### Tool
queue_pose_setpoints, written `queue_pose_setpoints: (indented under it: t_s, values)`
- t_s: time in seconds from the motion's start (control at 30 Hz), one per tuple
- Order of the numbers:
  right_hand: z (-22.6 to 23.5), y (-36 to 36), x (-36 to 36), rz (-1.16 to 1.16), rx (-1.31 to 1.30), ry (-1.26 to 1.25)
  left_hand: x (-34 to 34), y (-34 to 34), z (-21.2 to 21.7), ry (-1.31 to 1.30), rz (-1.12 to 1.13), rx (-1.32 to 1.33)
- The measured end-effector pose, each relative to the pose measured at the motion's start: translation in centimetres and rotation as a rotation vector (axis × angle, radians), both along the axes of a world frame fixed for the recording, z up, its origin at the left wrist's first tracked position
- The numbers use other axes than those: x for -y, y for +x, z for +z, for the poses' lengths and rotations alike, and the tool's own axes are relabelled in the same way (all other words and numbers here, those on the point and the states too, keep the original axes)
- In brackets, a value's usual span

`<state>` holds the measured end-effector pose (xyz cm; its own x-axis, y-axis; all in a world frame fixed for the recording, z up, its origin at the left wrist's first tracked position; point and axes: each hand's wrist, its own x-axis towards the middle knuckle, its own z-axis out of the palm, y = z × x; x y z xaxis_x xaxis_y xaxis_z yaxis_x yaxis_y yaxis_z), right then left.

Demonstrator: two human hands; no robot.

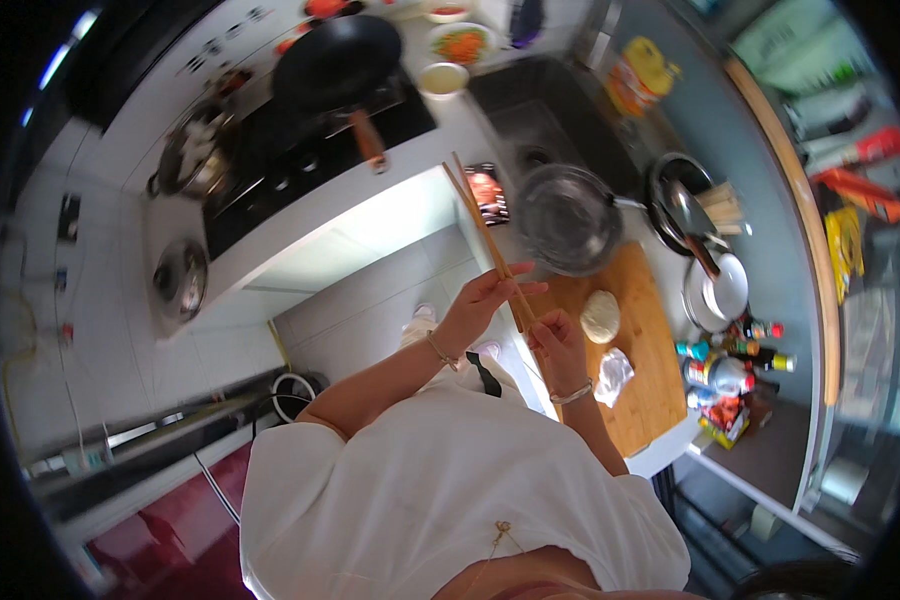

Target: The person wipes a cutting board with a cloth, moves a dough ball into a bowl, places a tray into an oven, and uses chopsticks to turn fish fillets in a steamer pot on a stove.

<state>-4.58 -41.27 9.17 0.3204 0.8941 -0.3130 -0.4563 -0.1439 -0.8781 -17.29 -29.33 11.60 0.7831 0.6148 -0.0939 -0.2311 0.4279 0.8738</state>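
Observation:
A pair of long wooden chopsticks (477,218) slants in front of me, tips pointing away over the counter edge. My left hand (487,296) has thumb and forefinger around their middle, with its other fingers stretched out. Closer to the near end, my right hand (560,345) pinches the same chopsticks with curled fingers. Beneath and beside my right hand is a wooden cutting board (656,372). On it sit a pale round lump of dough (600,316) and a crumpled white bag or cloth (613,377).
Beyond the board stands a large clear bowl (568,220), beside a lit phone (487,193) and the dark sink (545,110). A black wok (337,62) rests on the stove (270,178) at left. Bottles (718,376) and stacked white bowls (725,288) line the right side.

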Motion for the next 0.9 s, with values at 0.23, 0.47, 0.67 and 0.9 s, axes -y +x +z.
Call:
queue_pose_setpoints:
  t_s: [0.23, 0.47, 0.67, 0.9]
  values:
    - [1.1, -11.8, -8.2, 0.146, 0.192, 0.194, -2.8, -15.1, 1.5, -0.139, 0.431, 0.234]
    - [3.2, -32.6, -15.6, 0.337, 0.652, 0.738, -6.5, -32.7, 3.6, -0.226, 0.48, 0.419]
    - [7.5, -43.6, -21.1, 0.313, 0.207, 0.711, -10.2, -42.4, 5.2, -0.246, 0.444, 0.638]
    - [8.6, -50.2, -29.5, 0.381, 0.339, 0.667, -16.7, -46.2, 3.7, -0.228, 0.576, 0.583]
